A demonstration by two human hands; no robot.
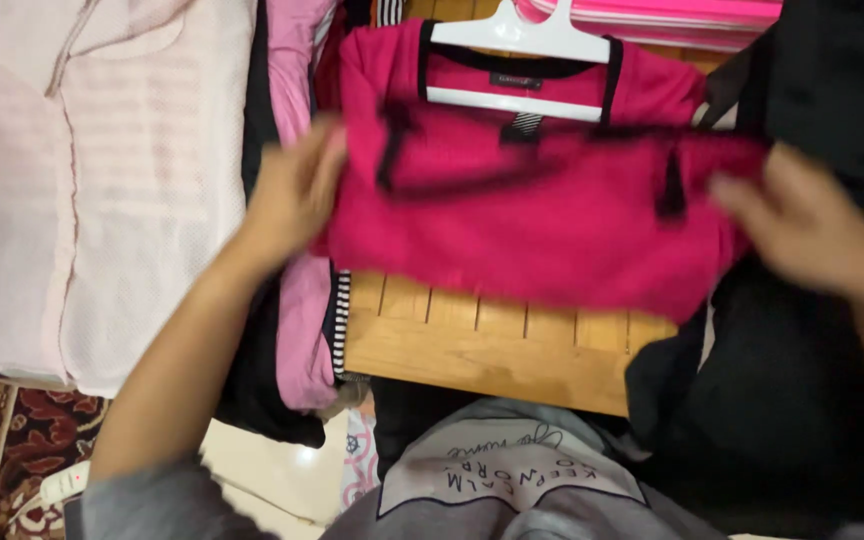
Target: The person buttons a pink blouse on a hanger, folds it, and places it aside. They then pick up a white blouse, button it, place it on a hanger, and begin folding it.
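I am looking down at a small wooden table [492,355] made of slats, with piles of clothes around it and a patterned dark red carpet [37,440] on the floor at the lower left.

On the table, between my two hands, lies a bright pink garment [542,225] with thin black trim. It is folded over, and I hold it stretched across by its two sides. My left hand [292,190] has its fingers closed on the left edge of the cloth. My right hand [802,225] grips the right edge, with the fingers bent onto the fabric; the picture is blurred there, so I cannot tell how tight this grip is. Both hands touch the garment directly.

Just above my hands, the upper part of the same pink cloth sits on a white plastic hanger [517,45], with a black neckline around it.

Beyond my left hand lies a light pink piece of clothing [302,330], partly under the bright one, and further out a pale knitted garment [102,200] covers a large area. Under and beyond my right hand there is black fabric [802,400]. Near my body, below the table edge, my grey shirt [492,480] shows.
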